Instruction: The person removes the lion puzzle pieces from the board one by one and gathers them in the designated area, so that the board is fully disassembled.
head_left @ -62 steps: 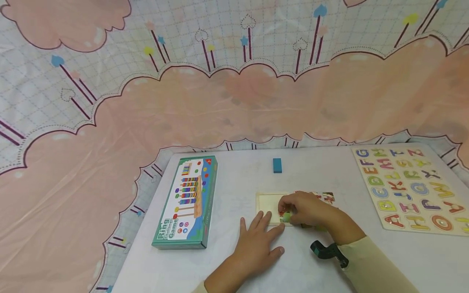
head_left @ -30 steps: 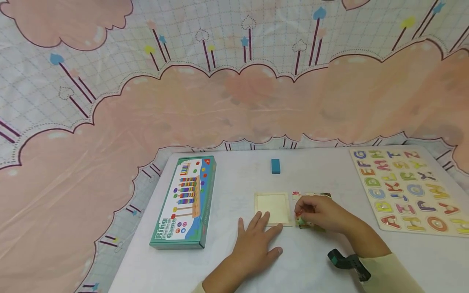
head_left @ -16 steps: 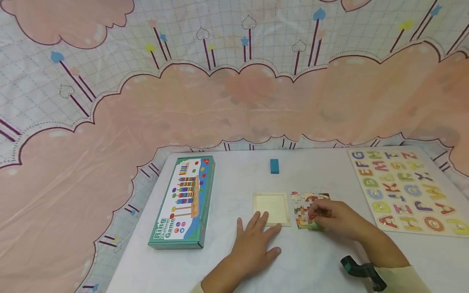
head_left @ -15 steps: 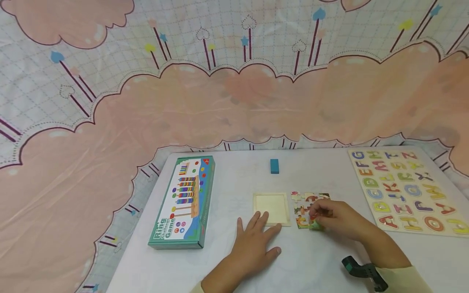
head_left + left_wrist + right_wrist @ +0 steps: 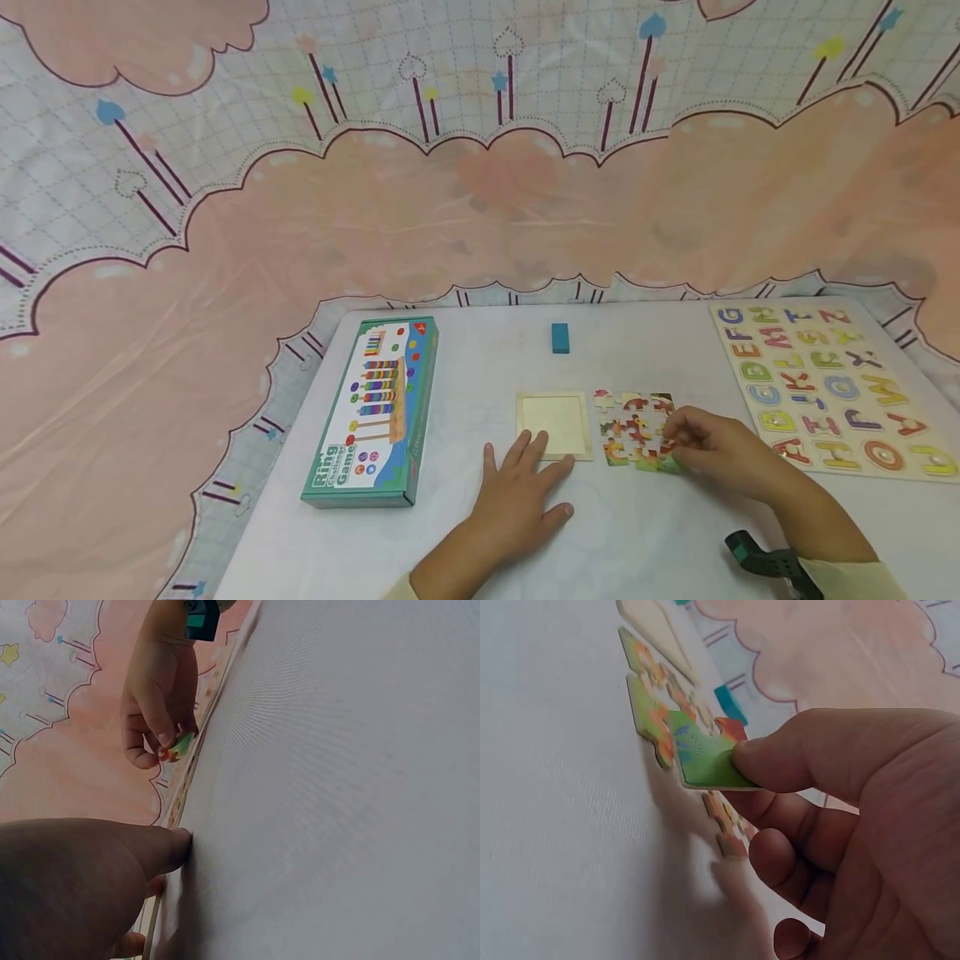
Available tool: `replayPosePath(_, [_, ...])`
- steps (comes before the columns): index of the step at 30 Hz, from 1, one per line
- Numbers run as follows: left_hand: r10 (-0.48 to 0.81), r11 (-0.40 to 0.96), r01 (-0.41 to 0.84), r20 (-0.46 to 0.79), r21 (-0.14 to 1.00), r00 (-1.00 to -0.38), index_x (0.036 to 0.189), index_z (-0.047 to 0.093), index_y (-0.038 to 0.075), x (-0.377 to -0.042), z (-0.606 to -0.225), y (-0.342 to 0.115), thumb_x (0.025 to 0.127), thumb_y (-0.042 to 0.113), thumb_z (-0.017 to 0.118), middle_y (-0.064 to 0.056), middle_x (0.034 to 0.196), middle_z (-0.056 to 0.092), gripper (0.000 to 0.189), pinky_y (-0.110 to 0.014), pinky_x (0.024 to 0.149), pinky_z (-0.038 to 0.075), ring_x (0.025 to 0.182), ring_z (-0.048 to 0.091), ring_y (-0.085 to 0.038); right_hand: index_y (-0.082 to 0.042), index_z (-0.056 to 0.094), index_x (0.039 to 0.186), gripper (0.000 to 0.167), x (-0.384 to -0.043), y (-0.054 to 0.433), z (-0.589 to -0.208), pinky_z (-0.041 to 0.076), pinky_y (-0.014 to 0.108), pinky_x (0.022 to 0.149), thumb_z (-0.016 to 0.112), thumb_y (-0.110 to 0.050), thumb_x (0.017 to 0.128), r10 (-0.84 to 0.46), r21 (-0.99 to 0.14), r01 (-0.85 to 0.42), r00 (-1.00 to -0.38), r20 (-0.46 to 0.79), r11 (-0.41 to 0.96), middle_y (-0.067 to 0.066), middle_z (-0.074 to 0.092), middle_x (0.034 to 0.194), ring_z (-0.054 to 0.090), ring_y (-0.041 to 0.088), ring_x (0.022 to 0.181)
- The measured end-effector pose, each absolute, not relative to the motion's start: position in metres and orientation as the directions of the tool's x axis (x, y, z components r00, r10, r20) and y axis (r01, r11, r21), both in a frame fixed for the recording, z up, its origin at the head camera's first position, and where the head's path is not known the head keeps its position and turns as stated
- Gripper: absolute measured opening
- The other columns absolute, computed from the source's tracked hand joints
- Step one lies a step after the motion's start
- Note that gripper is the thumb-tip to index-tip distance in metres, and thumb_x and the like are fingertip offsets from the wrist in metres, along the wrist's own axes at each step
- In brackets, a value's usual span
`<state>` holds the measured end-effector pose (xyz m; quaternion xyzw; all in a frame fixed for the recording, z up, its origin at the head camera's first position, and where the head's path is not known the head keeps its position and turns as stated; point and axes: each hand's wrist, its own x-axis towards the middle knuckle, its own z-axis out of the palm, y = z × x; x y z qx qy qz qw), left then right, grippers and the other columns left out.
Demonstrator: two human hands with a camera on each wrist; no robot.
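Observation:
My right hand (image 5: 723, 450) pinches a green puzzle piece (image 5: 712, 757) with a red-orange corner between thumb and fingers. In the right wrist view the piece is tilted just above the table, beside other pieces. Under and left of that hand lies a loosely laid jigsaw puzzle (image 5: 636, 429) of several coloured pieces, with gaps between some. My left hand (image 5: 517, 504) lies spread on the table, its fingertips at the lower edge of a square wooden puzzle frame (image 5: 555, 425), whose pale inside is bare. The left wrist view shows the left thumb (image 5: 169, 851) close up.
A green ring game box (image 5: 371, 412) lies at the left. Behind the wooden frame is a small blue block (image 5: 560, 338). An alphabet board (image 5: 832, 392) lies at the right, near the right hand. A patterned cloth (image 5: 465, 200) hangs behind the white table.
My right hand has moved from the wooden frame rightward across the loose pieces to their right edge, carrying the puzzle piece. The left hand has stayed in place at the frame.

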<state>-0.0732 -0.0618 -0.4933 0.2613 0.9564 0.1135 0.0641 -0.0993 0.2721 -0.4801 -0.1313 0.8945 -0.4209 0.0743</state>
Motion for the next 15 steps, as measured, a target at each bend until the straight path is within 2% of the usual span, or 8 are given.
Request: replayPosePath(15, [0.51,0.839,0.479,-0.069,0.259,-0.857,0.158,0.055,0.036,-0.0725,-0.4941,-0.0609,0.101,0.052,0.068,-0.01,0.172,0.036,0.06,-0.081,0.116,0.02,0.161,0.025,-0.034,-0.017,0.071,0.102,0.019,-0.0949,0.2784,-0.4869,0.048,0.025,0.069,0.079,-0.002,0.092,-0.229,-0.708,-0.156,-0.973,-0.008,0.689,-0.005,0.065,0.089,0.056,0.01,0.081])
